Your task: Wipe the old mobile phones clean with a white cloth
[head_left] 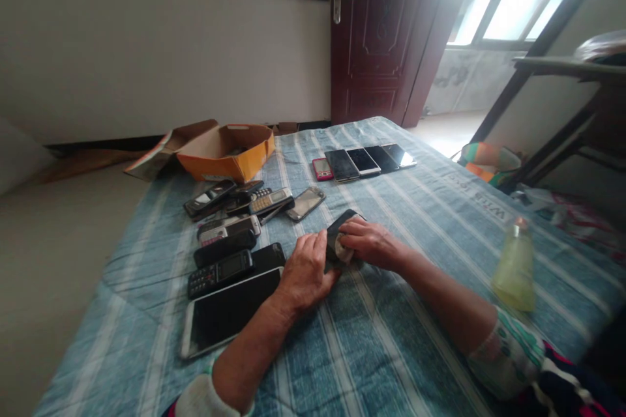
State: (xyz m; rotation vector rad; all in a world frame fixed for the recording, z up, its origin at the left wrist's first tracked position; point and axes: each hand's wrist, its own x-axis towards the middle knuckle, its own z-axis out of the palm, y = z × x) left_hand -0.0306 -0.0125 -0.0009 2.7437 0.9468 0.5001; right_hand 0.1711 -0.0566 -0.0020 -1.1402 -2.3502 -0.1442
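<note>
A dark phone [334, 232] lies at the middle of the blue striped cloth, partly covered by my hands. My left hand [306, 270] grips its left edge, thumb toward me and fingers along the side. My right hand [366, 242] is closed on a pale, crumpled cloth [343, 250], which it presses against the phone's face. Left of my left hand lie a white tablet [229, 313] with a dark screen and a black keypad phone [220, 273]. A silver phone [306, 202] rests just beyond my hands.
Several old phones [227, 229] are heaped at the left, before an open orange box [229, 159]. Farther back, a pink phone [323, 169] and several flat smartphones [364, 161] lie in a row. A bottle of yellowish liquid [514, 267] stands at the right on the striped cloth [415, 345].
</note>
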